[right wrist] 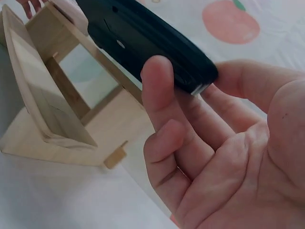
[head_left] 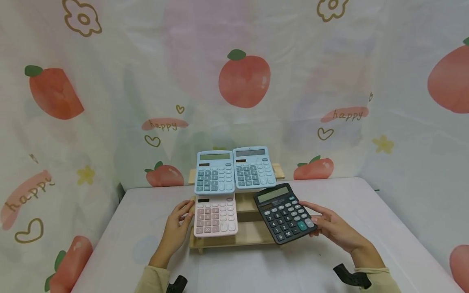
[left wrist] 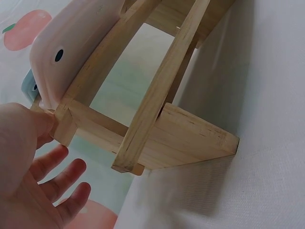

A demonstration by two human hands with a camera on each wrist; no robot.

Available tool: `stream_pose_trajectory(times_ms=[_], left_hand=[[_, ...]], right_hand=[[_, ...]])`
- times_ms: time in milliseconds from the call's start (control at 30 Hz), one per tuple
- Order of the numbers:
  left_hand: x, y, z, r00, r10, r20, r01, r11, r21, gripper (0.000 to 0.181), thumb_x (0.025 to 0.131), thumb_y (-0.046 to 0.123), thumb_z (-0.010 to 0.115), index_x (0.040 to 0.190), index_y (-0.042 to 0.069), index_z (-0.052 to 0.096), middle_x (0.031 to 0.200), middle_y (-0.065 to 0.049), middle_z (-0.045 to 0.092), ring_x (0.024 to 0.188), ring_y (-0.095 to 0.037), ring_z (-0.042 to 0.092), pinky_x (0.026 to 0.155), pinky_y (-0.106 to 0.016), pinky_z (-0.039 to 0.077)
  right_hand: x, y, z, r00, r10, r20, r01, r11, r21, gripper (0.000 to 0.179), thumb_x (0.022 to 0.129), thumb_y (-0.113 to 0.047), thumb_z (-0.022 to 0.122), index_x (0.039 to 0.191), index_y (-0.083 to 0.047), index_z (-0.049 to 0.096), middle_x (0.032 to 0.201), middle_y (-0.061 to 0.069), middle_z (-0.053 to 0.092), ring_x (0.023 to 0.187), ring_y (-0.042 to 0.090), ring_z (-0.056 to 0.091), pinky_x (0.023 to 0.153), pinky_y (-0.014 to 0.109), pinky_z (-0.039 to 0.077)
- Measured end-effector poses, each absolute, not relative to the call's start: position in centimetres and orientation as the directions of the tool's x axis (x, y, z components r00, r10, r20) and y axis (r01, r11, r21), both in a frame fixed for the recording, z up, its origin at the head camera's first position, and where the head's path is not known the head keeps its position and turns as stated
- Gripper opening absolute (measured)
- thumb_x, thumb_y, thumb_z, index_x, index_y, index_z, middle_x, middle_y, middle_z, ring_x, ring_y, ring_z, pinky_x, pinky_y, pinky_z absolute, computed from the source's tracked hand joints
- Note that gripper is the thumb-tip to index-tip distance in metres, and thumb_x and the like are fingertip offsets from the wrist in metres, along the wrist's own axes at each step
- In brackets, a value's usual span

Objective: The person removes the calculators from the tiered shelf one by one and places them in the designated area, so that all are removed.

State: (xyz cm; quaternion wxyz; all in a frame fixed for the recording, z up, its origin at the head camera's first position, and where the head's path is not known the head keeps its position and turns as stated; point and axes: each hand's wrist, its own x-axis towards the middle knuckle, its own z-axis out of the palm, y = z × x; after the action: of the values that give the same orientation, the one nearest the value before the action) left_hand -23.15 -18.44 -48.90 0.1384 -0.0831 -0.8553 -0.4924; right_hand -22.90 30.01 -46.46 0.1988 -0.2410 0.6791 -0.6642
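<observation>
My right hand [head_left: 335, 228] holds a black desk calculator [head_left: 286, 213] by its lower right edge, thumb on one side and fingers underneath. The black calculator is tilted and overlaps the right part of a stepped wooden rack [head_left: 253, 235]; its dark back [right wrist: 147, 40] shows in the right wrist view. My left hand [head_left: 174, 230] pinches the rack's left end beside a pink calculator [head_left: 216, 215], other fingers extended loosely. The pink calculator leans on the rack, below a light blue calculator [head_left: 215, 173]. A second light blue calculator [head_left: 254, 167] leans beside it, slightly turned.
The rack stands on a table with a white cloth [head_left: 121, 228]. Behind it hangs a fruit-printed cloth backdrop [head_left: 286, 134], which also encloses both sides. Dark wrist-camera straps [head_left: 353, 277] show at the sleeves.
</observation>
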Motion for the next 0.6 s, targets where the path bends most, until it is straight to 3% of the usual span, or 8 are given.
stream_pose_trajectory(times_ms=[367,600], left_hand=[[-23.1,-18.3,-48.9,-0.949,0.001,0.315,0.271,0.515,0.813,0.041,0.103,0.012,0.057,0.144,0.004,0.055,0.152,-0.018,0.049,0.140,-0.039,0.048,0.100,-0.055,0.051],[-23.0,-18.4,-48.9,-0.945,0.007,0.326,0.285,0.509,0.812,0.041,0.103,0.011,0.056,0.144,0.003,0.055,0.152,-0.020,0.049,0.141,-0.040,0.047,0.100,-0.057,0.051]], right_hand=[[-23.1,31.8,-46.5,-0.803,-0.585,0.113,-0.094,-0.062,-0.994,0.055,0.108,-0.002,0.033,0.150,-0.037,0.045,0.125,-0.006,0.073,0.097,0.004,0.072,0.082,0.023,0.057],[-23.1,32.8,-46.8,-0.823,-0.558,0.111,-0.085,-0.073,-0.994,0.052,0.110,-0.004,0.030,0.154,-0.030,0.042,0.133,-0.013,0.067,0.102,0.003,0.069,0.085,0.023,0.056]])
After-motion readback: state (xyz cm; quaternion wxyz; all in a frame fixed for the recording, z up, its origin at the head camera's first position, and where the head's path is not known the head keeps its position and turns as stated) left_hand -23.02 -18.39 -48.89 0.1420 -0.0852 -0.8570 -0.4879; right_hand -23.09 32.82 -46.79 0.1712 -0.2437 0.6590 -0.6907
